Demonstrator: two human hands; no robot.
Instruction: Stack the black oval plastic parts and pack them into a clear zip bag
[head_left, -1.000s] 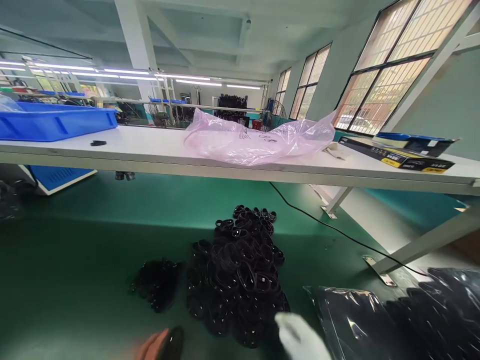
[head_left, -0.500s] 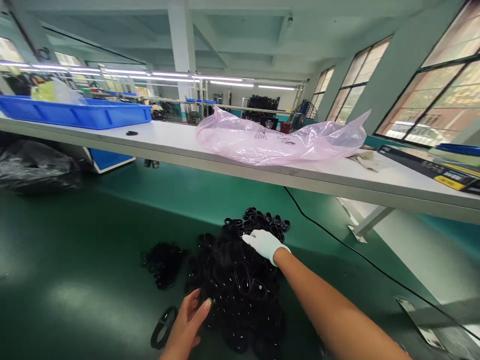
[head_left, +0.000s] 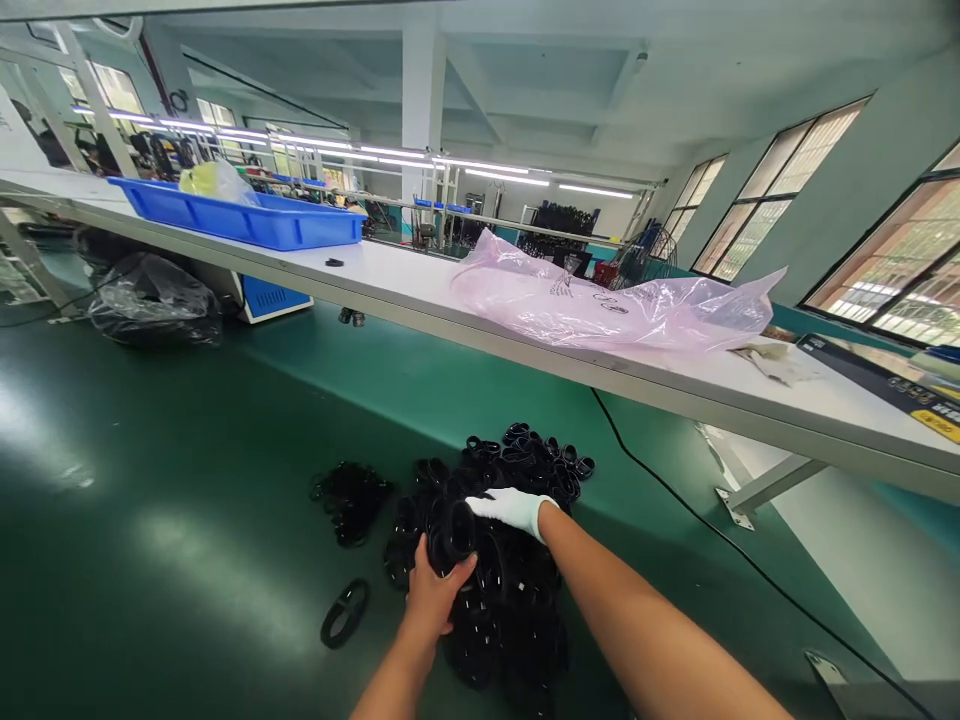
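Green flooring is heaped with ungathered black bands; one bundle is clasped by left hand, hold by right hand unclear.

Green floor: black looped pieces piled at 6 o'clock; single loop at 7; smaller black heap at 8.
White bench: blue tray and small black piece at 10 o'clock; pink plastic bag at 2; black-and-yellow box at 3.
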